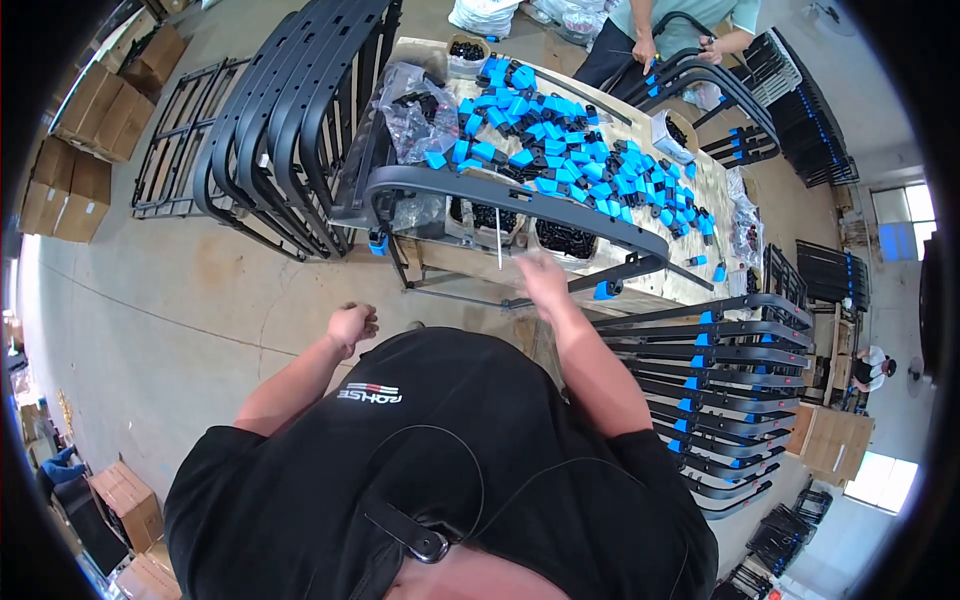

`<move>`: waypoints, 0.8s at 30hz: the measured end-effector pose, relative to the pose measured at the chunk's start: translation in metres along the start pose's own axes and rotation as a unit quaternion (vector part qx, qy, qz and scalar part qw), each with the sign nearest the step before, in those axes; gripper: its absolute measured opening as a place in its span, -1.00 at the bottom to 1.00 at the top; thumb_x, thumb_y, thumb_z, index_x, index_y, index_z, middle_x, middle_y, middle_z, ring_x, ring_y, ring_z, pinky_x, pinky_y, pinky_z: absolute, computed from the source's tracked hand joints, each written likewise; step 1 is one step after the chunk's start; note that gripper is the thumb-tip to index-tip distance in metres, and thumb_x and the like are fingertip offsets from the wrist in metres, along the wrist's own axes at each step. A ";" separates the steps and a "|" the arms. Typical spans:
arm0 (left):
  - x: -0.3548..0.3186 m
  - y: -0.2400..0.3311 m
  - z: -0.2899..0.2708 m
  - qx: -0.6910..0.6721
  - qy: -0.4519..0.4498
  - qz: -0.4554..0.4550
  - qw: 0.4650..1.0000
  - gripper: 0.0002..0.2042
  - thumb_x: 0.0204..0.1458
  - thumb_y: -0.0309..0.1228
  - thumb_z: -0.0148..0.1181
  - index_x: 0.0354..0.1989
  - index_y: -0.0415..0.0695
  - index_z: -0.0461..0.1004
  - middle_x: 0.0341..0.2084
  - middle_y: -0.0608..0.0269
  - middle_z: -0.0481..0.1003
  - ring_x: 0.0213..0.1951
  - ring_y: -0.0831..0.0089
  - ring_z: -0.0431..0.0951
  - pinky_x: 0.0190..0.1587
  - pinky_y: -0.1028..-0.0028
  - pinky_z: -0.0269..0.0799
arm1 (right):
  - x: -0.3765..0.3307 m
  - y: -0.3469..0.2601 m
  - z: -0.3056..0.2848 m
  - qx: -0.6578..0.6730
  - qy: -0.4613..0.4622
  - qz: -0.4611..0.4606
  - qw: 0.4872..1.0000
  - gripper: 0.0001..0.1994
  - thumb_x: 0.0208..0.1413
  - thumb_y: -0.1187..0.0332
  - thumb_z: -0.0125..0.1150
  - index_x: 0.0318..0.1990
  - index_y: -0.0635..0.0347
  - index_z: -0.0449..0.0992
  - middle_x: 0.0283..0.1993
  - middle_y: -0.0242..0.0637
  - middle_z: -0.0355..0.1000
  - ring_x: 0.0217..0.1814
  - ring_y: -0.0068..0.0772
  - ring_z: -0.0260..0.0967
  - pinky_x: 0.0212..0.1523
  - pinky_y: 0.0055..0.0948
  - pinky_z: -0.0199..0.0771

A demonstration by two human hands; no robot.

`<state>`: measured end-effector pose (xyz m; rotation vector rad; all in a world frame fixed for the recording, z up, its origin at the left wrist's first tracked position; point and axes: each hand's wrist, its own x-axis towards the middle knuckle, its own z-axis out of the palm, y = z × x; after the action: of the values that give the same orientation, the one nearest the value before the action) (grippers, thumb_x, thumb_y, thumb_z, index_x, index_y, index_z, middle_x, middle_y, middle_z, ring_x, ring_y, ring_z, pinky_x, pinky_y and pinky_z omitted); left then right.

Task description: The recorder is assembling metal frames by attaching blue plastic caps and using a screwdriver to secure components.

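Note:
My right hand (542, 278) is raised over the near edge of the worktable (720, 200) and pinches a thin metal rod (498, 238) that stands upright. Just beyond it a curved dark grey frame (520, 200) lies across the table edge. My left hand (352, 325) hangs over the floor to the left, fingers curled in a fist; nothing shows in it. A heap of blue and black plastic caps (560, 150) covers the table top.
Dark frames lean in a row at the table's left (290, 110). Finished frames with blue caps are stacked at the right (720, 400). Another person (660, 30) works on a frame at the far end. Cardboard boxes (90, 140) line the left wall.

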<state>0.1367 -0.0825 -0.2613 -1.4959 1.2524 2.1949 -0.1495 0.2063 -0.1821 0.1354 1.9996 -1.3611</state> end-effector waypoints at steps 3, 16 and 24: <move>0.004 0.018 0.006 0.165 0.097 0.189 0.963 -0.64 0.13 -0.31 0.28 -0.02 -0.30 0.43 -0.24 0.10 0.57 -0.29 0.34 0.60 -0.17 0.38 0.54 | -0.031 0.045 -0.019 0.024 0.060 -0.006 0.998 -0.64 0.25 0.20 0.27 0.02 0.33 0.51 -0.13 -0.24 0.51 -0.22 -0.37 0.53 -0.30 -0.37 0.59; 0.034 0.103 0.084 0.302 0.266 0.351 0.845 -0.46 0.06 -0.19 0.34 0.07 -0.38 0.39 -0.17 -0.17 0.62 -0.12 0.03 0.65 -0.03 0.23 0.50 | 0.025 0.088 -0.142 -0.177 0.339 -0.040 0.923 -0.43 -0.02 0.01 0.44 -0.04 0.35 0.55 -0.22 -0.04 0.61 -0.16 0.00 0.59 -0.07 -0.19 0.52; 0.056 0.108 0.072 0.353 0.230 0.279 0.863 -0.58 0.06 -0.19 0.29 -0.13 -0.38 0.53 -0.32 -0.04 0.65 -0.30 0.20 0.68 -0.20 0.31 0.56 | 0.019 0.060 -0.157 -0.276 0.249 0.028 0.928 -0.45 0.03 -0.04 0.31 -0.03 0.29 0.57 -0.11 0.10 0.60 0.01 0.10 0.56 0.06 -0.11 0.52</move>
<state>0.0001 -0.1124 -0.2420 -1.4615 2.5545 1.2984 -0.2133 0.3601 -0.2084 0.2954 2.7045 -0.7180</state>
